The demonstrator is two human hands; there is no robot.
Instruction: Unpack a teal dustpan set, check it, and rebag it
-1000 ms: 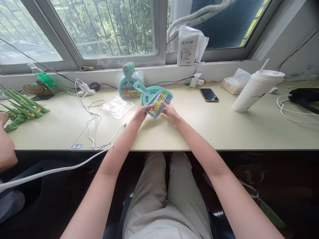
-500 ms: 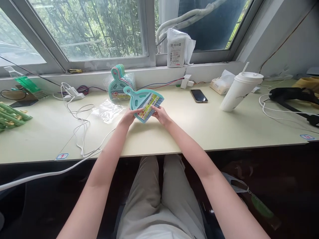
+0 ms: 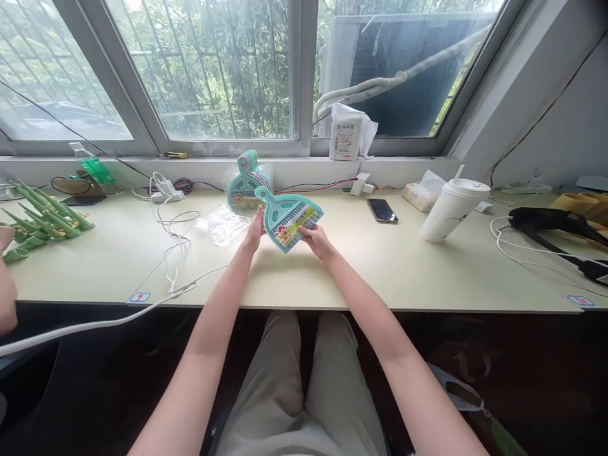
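Above the table I hold a small teal dustpan and brush set (image 3: 291, 220), tilted with its round-holed handle up and to the left. A yellow printed label covers its wide, bristled part. My left hand (image 3: 255, 229) is closed at its left edge, with some fingers hidden behind it. My right hand (image 3: 319, 242) pinches the lower right edge, thumb on the front near the label. Just behind stands a row of similar dustpan sets (image 3: 242, 183) in clear plastic, teal at the front. Left of my left hand lies a crumpled clear plastic bag (image 3: 222, 227).
White cables (image 3: 175, 253) trail across the table's left side. A phone (image 3: 382, 211), a tissue pack (image 3: 422, 195) and a white lidded cup (image 3: 453, 212) with a straw stand to the right. Green folded stalks (image 3: 50, 215) lie far left, beside another person's hand (image 3: 6, 278).
My left hand has shifted from the label's front to the set's left edge. The view has tilted up, and another person's hand has appeared at the left.
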